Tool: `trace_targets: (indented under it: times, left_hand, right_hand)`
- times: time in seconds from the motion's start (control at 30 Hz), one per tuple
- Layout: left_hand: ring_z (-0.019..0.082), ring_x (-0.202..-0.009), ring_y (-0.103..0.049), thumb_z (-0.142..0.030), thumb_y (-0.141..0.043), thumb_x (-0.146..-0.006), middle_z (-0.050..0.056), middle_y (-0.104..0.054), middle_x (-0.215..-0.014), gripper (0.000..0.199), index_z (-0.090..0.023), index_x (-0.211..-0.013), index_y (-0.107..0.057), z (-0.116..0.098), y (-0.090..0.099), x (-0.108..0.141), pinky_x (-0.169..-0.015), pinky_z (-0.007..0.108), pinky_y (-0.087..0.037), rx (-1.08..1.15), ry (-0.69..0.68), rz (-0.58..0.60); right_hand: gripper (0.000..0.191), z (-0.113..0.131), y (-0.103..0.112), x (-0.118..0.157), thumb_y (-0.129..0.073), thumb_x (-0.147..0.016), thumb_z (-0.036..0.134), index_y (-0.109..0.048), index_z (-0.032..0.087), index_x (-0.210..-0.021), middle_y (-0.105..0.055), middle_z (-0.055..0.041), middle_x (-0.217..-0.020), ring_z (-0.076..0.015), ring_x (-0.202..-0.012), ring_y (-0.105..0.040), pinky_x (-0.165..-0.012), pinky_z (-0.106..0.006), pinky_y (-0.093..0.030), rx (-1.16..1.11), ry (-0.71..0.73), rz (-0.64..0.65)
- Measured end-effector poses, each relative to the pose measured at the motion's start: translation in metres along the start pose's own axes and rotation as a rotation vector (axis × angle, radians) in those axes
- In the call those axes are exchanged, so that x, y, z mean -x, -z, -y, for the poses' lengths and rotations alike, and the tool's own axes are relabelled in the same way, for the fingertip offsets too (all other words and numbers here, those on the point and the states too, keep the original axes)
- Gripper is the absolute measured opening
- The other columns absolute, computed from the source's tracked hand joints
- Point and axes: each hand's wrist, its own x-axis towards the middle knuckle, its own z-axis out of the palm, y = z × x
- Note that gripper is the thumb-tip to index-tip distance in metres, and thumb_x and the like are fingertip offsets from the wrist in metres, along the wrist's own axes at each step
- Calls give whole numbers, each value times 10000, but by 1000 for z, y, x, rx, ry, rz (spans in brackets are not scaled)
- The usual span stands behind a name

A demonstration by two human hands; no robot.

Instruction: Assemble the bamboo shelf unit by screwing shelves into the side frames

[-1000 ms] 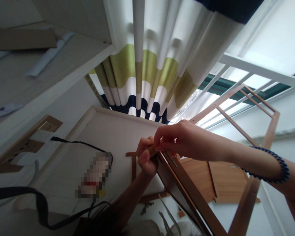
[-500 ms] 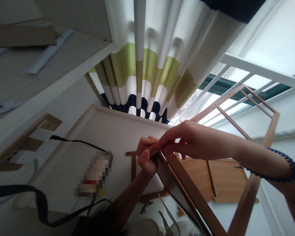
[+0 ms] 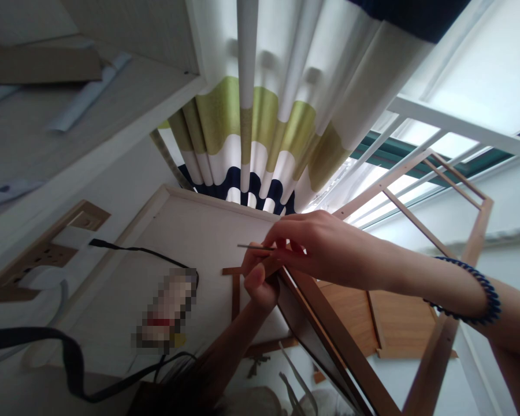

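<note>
My left hand (image 3: 262,283) is closed around the end of a brown wooden bar (image 3: 274,264), part of a wooden frame (image 3: 346,341) that slants down to the lower right. Just above it, my right hand (image 3: 314,245) pinches a thin metal rod (image 3: 255,247) that looks like a hex key. The rod's straight end points left, past the fingers of my left hand. Its other end is hidden in my right hand. A dark blue coiled band (image 3: 487,292) circles my right wrist.
At right, slatted wooden framework (image 3: 476,231) rises before a white railing (image 3: 459,124). Wooden panels (image 3: 403,318) lie behind it. A striped curtain (image 3: 277,127) hangs above. At left are a shelf (image 3: 147,86), a power socket (image 3: 47,254) with plugs and a black strap (image 3: 75,370).
My right hand has shifted left and turned. The metal rod, which hung down below its fingers, now points left over my left hand. My left hand stays on the bar.
</note>
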Motion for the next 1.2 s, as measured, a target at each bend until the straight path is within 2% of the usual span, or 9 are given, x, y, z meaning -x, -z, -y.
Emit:
trace_targets:
  times: [0.1, 0.27, 0.47, 0.63, 0.73, 0.8, 0.93, 1.07, 1.2]
  left_hand:
    - [130, -485, -449, -383, -508, -609, 2, -501, -511, 211, -179, -631, -557, -1, 1, 0, -450, 233, -352, -7, 8, 9]
    - [139, -525, -496, -371, -524, -590, 16, -580, -587, 210, -182, -650, -592, -1, -1, -1, -480, 230, -382, 23, 6, -27]
    - [128, -501, -466, -371, -511, -617, 10, -547, -554, 215, -184, -662, -609, -4, -4, -1, -468, 224, -358, 31, 5, 41]
    - [132, -505, -465, -365, -516, -625, 6, -545, -583, 201, -191, -694, -589, -4, -1, 1, -468, 240, -365, 61, 46, 70]
    - [126, -512, -459, -366, -504, -636, 8, -547, -600, 212, -182, -705, -583, -3, 1, 1, -476, 243, -371, 58, 31, 82]
    - [124, -509, -455, -369, -489, -645, 8, -541, -589, 217, -182, -709, -580, -2, 1, 2, -475, 239, -369, 47, 16, 85]
    - [130, -490, -454, -389, -463, -650, 3, -520, -557, 226, -190, -705, -554, -2, 1, 2, -471, 245, -363, 1, 7, 74]
    - [121, -463, -428, -391, -457, -643, -9, -493, -529, 222, -187, -675, -541, -3, 4, 2, -456, 241, -354, -37, 17, 71]
    - [129, -507, -450, -379, -436, -659, 0, -511, -554, 280, -180, -723, -623, -3, 5, 1, -494, 252, -371, -161, -45, 49]
  right_hand:
    - [312, -1, 0, -3, -480, -831, 134, -483, 129, -1143, -584, -15, -808, -72, -656, -493, -596, -193, -340, -32, 30, -24]
    - [156, -5, 4, -4, -491, -838, 161, -627, 116, -901, -597, -24, -804, -67, -671, -497, -623, -199, -347, -57, 77, 20]
    - [202, -9, 10, 1, -504, -781, 77, -660, 153, -884, -595, 7, -720, -61, -617, -483, -586, -206, -342, -7, 46, 50]
    - [173, -13, 10, 4, -573, -762, 114, -665, 225, -857, -546, -12, -904, -73, -704, -496, -597, -207, -355, 140, 90, -39]
    - [108, -11, 8, 7, -565, -782, 151, -654, 210, -798, -539, -7, -841, -83, -691, -495, -582, -215, -352, 203, 82, -27]
    - [99, -10, 5, 10, -534, -802, 142, -626, 177, -800, -534, 2, -756, -79, -657, -492, -575, -212, -355, 165, 77, 3]
    - [85, -8, -3, 16, -508, -813, 139, -559, 140, -881, -531, 3, -750, -67, -616, -469, -553, -203, -351, 52, 60, -51]
    - [99, -2, -7, 20, -488, -819, 126, -581, 126, -853, -530, -12, -732, -72, -623, -470, -567, -202, -356, -21, 93, -59]
    - [172, 8, -7, 21, -432, -849, 142, -603, 133, -849, -549, -30, -732, -90, -670, -504, -615, -216, -377, -72, 64, -14]
